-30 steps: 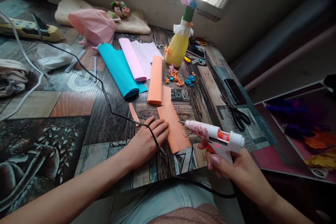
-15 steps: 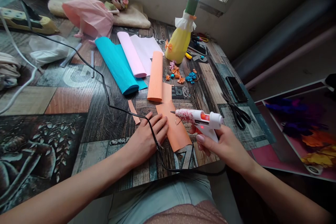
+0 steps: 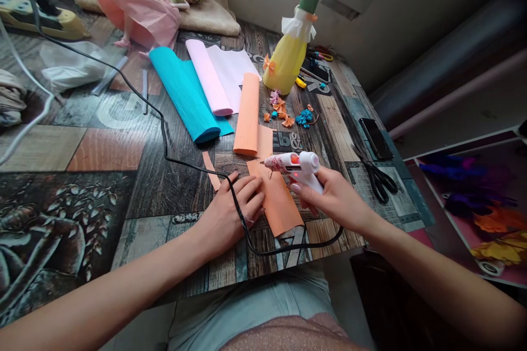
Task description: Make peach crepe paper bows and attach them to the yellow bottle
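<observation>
My left hand [image 3: 230, 211] lies flat, fingers stretched, on the left edge of an orange crepe paper sheet [image 3: 280, 205] near the table's front edge. The glue gun's black cord [image 3: 164, 145] runs over the back of that hand. My right hand [image 3: 333, 200] is wrapped round the grip of a white glue gun [image 3: 294, 165], whose nozzle points left over the top of the orange sheet. A thin orange strip [image 3: 211, 171] lies just left of the sheet.
Rolls of orange [image 3: 247, 115], pink [image 3: 208, 77] and teal [image 3: 185, 93] crepe paper lie beyond. A yellow decorated bottle [image 3: 288, 55], small paper bows [image 3: 284, 115], black scissors [image 3: 376, 178], a phone [image 3: 375, 131], a pink-dressed doll [image 3: 140, 8] and a power strip [image 3: 45, 19] stand around.
My right hand has carried the glue gun left and forward, from off the table's right front corner to over the orange sheet. My left hand has stayed flat on the paper.
</observation>
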{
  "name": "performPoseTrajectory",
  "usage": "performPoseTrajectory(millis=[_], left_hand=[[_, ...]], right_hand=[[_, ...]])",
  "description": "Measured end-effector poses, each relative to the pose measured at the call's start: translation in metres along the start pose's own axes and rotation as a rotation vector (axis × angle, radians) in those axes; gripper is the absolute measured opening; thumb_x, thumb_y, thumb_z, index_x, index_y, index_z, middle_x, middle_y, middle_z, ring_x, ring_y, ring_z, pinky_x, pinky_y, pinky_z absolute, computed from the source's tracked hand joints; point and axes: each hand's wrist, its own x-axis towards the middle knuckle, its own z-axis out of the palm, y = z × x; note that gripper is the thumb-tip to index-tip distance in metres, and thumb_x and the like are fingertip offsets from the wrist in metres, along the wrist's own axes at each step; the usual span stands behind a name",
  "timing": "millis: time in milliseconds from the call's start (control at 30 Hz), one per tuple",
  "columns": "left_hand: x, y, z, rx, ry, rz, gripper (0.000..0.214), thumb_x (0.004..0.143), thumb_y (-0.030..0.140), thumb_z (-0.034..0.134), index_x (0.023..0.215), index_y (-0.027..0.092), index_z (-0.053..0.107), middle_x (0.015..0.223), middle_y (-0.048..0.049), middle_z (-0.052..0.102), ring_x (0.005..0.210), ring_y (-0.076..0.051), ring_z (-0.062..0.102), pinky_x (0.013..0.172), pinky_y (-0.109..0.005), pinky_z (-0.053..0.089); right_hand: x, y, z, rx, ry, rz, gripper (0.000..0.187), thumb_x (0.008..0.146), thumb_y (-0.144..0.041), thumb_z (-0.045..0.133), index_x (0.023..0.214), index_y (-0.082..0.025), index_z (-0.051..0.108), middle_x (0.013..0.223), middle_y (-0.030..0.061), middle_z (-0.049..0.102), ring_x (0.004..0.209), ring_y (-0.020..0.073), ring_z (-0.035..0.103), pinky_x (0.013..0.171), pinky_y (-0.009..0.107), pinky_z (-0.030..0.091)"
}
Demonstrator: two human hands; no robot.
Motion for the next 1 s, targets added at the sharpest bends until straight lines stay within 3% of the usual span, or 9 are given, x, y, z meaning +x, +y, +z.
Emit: performPoseTrajectory(millis=[200, 400, 600, 800, 1000], left_hand=[[-0.001, -0.001, 0.002, -0.031, -0.008, -0.015, 0.025, 0.093, 0.019, 0.049, 0.112, 0.014, 0.064, 0.125, -0.0166, 0.063, 0.125, -0.033, 0.051, 0.105, -0.059, 0.036], [0.003, -0.001, -0.001, -0.026, -0.025, -0.05, 0.024, 0.095, 0.02, 0.043, 0.102, 0.012, 0.065, 0.125, -0.0202, 0.061, 0.119, -0.031, 0.056, 0.103, -0.056, 0.04], [0.003, -0.003, 0.004, -0.057, 0.04, -0.058, 0.03, 0.093, 0.022, 0.048, 0.118, 0.009, 0.058, 0.123, -0.0193, 0.063, 0.123, -0.032, 0.052, 0.104, -0.056, 0.039], [0.005, -0.004, 0.001, -0.046, 0.001, -0.046, 0.027, 0.094, 0.021, 0.045, 0.114, 0.01, 0.06, 0.121, -0.0183, 0.063, 0.12, -0.031, 0.055, 0.103, -0.057, 0.038], [0.007, -0.005, -0.001, -0.046, -0.022, -0.037, 0.025, 0.093, 0.02, 0.046, 0.111, 0.009, 0.06, 0.122, -0.0186, 0.063, 0.118, -0.032, 0.055, 0.101, -0.057, 0.039]], right_hand=[[0.01, 0.002, 0.0, -0.069, -0.022, -0.062, 0.026, 0.088, -0.04, 0.061, 0.097, -0.016, 0.065, 0.059, -0.0025, 0.057, 0.049, 0.0111, 0.05, 0.047, 0.023, 0.039], [0.015, -0.001, 0.0, -0.105, -0.024, -0.079, 0.028, 0.088, -0.041, 0.06, 0.101, -0.017, 0.065, 0.063, -0.0013, 0.061, 0.052, 0.0124, 0.052, 0.05, 0.024, 0.04], [0.018, -0.004, 0.0, -0.14, -0.032, -0.087, 0.029, 0.088, -0.04, 0.06, 0.105, -0.016, 0.065, 0.064, -0.0008, 0.062, 0.054, 0.0129, 0.053, 0.051, 0.024, 0.04], [0.019, -0.005, -0.001, -0.146, -0.027, -0.083, 0.028, 0.087, -0.04, 0.061, 0.098, -0.015, 0.066, 0.064, 0.0003, 0.062, 0.055, 0.0131, 0.053, 0.05, 0.024, 0.039], [0.021, -0.004, -0.002, -0.15, -0.038, -0.094, 0.031, 0.088, -0.041, 0.06, 0.103, -0.015, 0.066, 0.065, 0.0, 0.063, 0.054, 0.0128, 0.052, 0.05, 0.024, 0.037]])
